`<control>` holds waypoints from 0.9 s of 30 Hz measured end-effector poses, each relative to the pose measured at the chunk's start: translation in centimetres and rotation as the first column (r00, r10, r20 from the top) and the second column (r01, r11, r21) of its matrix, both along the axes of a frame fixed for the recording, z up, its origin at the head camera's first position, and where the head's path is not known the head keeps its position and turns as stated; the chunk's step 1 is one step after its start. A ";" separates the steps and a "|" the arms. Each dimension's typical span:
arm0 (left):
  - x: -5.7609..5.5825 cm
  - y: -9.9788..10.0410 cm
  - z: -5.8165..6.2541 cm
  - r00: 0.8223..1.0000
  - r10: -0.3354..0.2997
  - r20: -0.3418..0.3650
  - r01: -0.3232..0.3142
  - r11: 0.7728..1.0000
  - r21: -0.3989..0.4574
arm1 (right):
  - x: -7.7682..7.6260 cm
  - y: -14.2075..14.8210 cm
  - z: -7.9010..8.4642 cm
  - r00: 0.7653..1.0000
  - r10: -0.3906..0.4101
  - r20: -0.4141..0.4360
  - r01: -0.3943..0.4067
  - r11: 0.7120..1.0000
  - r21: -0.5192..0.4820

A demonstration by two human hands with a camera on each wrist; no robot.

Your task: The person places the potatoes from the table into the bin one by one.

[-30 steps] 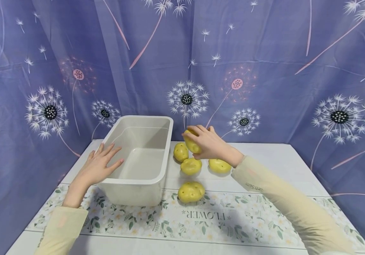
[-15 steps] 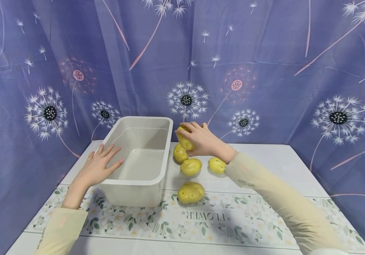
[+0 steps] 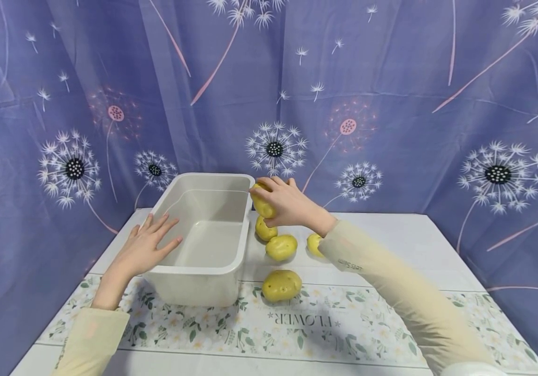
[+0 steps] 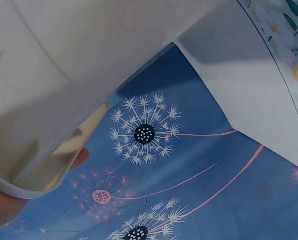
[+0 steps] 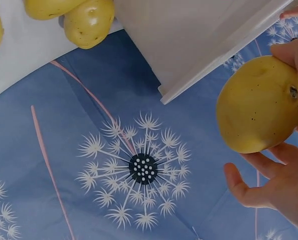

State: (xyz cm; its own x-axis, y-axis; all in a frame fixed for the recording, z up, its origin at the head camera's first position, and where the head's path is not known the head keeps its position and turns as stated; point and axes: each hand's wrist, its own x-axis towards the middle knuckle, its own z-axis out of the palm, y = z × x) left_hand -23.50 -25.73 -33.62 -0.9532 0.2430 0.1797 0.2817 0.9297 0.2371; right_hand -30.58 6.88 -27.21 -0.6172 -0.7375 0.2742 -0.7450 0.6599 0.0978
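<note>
My right hand (image 3: 294, 204) holds a yellow potato (image 3: 262, 201) in the air, close to the right rim of a pale grey plastic bin (image 3: 189, 270). Thumb and fingers wrap the potato from both sides in the right wrist view, where its dark-pitted skin (image 5: 256, 107) shows large. Over the bin's left wall lies my left hand (image 3: 143, 249), fingers spread and the thumb reaching over the opening. Only parts of that hand (image 4: 3, 209) show at the rim in the left wrist view.
Several potatoes lie right of the bin: one potato (image 3: 266, 230) beneath my right hand, one (image 3: 282, 247) beside it, one (image 3: 281, 285) nearer the front, and one (image 3: 314, 244) partly behind my sleeve. A floral runner (image 3: 315, 334) crosses the white table; a blue dandelion curtain (image 3: 391, 136) hangs behind.
My right hand has carried the potato leftward and slightly up, from above the other potatoes to the bin's right rim. The left hand has stayed in place on the bin.
</note>
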 end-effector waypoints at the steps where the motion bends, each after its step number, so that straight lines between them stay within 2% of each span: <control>1: 0.0 0.0 0.0 1.000 0.000 0.001 0.000 1.000 0.002 | -0.1 -0.1 0.0 1.000 -0.003 0.003 0.003 1.000 0.001; 27: 0.1 0.1 0.2 1.000 0.005 0.012 -0.005 1.000 -0.004 | -1.4 -3.0 0.6 1.000 0.011 0.026 -0.010 1.000 -0.027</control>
